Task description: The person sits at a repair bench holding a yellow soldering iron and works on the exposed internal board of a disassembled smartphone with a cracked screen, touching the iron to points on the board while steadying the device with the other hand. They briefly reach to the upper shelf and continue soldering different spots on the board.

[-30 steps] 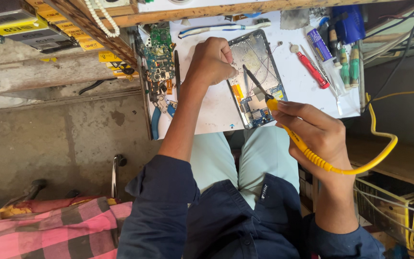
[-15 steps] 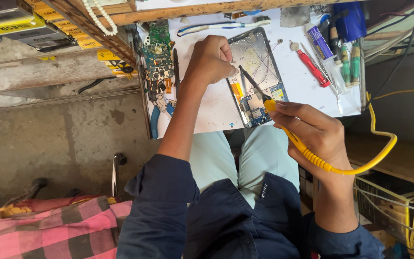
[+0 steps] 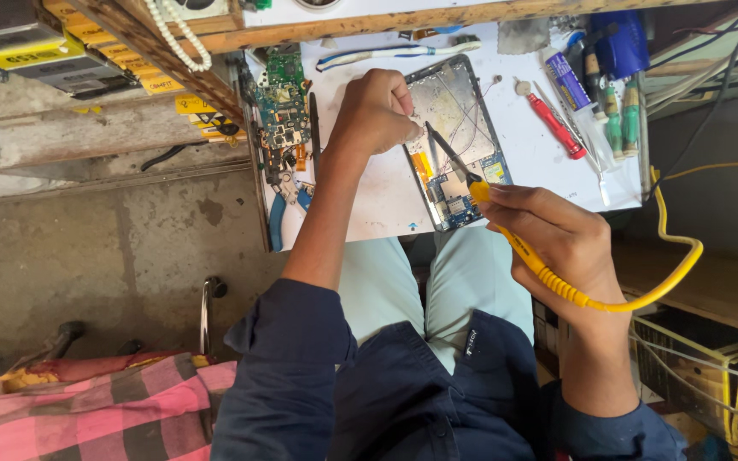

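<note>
Both hands have hardly moved since a second ago; my right hand [image 3: 561, 248] still grips the yellow iron [image 3: 506, 224], tip on the opened tablet [image 3: 454, 137] lying on the bench [image 3: 369, 205]. My left hand [image 3: 377, 111] stays curled on the tablet's edge, fingers closed, pinching something too small to tell; so the same joint is still being worked, I judge.

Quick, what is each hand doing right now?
Left hand: closed, fingertips pressed on the opened tablet; anything pinched cannot be told.
Right hand: closed around the yellow soldering iron, tip over the tablet.

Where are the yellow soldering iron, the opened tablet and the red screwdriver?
yellow soldering iron [image 3: 530, 256]: head view, on its ribbed handle in the right hand.
opened tablet [image 3: 459, 111]: head view, on its bare metal inner plate.
red screwdriver [image 3: 554, 126]: head view, on its red handle.
</note>
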`<state>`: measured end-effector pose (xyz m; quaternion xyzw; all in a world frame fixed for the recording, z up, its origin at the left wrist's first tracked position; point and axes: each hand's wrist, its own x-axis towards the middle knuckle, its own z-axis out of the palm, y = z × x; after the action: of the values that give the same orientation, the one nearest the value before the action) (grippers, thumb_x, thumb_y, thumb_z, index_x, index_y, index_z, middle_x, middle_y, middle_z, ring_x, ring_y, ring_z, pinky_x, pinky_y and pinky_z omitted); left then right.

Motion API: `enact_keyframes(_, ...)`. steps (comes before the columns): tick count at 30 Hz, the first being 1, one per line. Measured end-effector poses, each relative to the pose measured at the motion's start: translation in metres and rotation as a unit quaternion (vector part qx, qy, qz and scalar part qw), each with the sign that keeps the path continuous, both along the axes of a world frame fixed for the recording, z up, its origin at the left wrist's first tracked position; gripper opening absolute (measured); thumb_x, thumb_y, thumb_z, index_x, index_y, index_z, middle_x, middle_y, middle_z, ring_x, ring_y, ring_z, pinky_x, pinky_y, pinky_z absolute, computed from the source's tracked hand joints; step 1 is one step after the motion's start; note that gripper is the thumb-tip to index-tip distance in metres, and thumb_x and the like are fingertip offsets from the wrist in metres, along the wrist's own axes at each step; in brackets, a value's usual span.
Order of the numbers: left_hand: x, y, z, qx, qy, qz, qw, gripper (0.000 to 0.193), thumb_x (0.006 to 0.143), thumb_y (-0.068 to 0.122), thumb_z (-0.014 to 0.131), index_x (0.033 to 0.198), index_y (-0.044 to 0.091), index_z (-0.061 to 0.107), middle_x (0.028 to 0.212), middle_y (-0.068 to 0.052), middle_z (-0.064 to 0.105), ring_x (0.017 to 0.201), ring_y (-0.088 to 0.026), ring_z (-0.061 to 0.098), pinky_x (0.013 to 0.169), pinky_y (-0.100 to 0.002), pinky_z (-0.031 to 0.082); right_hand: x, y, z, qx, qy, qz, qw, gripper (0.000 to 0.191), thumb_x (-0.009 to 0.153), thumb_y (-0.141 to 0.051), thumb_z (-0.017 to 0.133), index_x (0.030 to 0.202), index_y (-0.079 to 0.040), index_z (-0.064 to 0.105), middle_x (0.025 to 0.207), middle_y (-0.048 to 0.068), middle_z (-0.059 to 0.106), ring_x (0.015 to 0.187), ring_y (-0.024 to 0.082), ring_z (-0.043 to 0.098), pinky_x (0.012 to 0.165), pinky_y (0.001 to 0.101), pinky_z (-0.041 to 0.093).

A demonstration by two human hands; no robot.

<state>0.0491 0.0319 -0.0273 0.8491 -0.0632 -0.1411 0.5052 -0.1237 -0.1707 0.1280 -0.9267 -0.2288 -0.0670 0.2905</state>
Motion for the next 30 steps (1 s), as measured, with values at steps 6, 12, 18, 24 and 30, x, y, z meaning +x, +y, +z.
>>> enact_keyframes(6,0.0000,0.0001,0.0016,-0.005,0.012,0.000,1.000,0.029,0.058,0.006,0.090,0.073,0.006,0.065,0.069,-0.005,0.072,0.062,-0.013,0.070,0.056,-0.027,0.055,-0.0005,0.0021,-0.0019,0.011,-0.004,-0.007,1.000,0.034,0.074,0.013,0.071,0.106,0.002,0.073,0.115,0.013,0.072,0.104,0.028,0.074,0.089,0.0338,0.060)
enact_keyframes(12,0.0002,0.0002,0.0003,-0.003,0.000,0.000,1.000,0.029,0.058,0.007,0.090,0.073,0.006,0.065,0.069,-0.005,0.072,0.062,-0.013,0.070,0.056,-0.027,0.054,0.0008,0.0003,0.0001,0.010,-0.007,0.002,1.000,0.037,0.071,0.014,0.068,0.106,0.004,0.073,0.114,0.013,0.072,0.105,0.029,0.074,0.090,0.0346,0.060)
enact_keyframes(18,-0.0003,0.0010,0.0006,-0.002,0.014,0.001,1.000,0.029,0.058,0.007,0.090,0.073,0.006,0.065,0.068,-0.005,0.072,0.061,-0.012,0.070,0.056,-0.027,0.054,0.0002,-0.0005,-0.0023,0.009,-0.011,-0.008,1.000,0.035,0.074,0.014,0.070,0.107,0.004,0.074,0.113,0.013,0.072,0.103,0.028,0.074,0.088,0.0342,0.060)
enact_keyframes(24,-0.0013,0.0011,0.0028,-0.002,0.001,-0.001,1.000,0.029,0.059,0.007,0.090,0.073,0.006,0.065,0.069,-0.006,0.072,0.061,-0.013,0.070,0.057,-0.027,0.054,-0.0034,0.0024,-0.0056,0.022,-0.039,-0.036,0.998,0.031,0.079,0.013,0.073,0.109,0.003,0.073,0.113,0.012,0.072,0.102,0.027,0.075,0.089,0.0329,0.060)
enact_keyframes(30,-0.0014,0.0005,0.0064,0.005,0.022,-0.001,1.000,0.029,0.060,0.005,0.089,0.074,0.006,0.064,0.070,-0.006,0.074,0.063,-0.012,0.071,0.057,-0.027,0.055,-0.0031,-0.0010,-0.0005,0.011,-0.025,-0.006,1.000,0.037,0.072,0.014,0.070,0.108,0.003,0.074,0.115,0.013,0.072,0.104,0.028,0.075,0.090,0.0337,0.061)
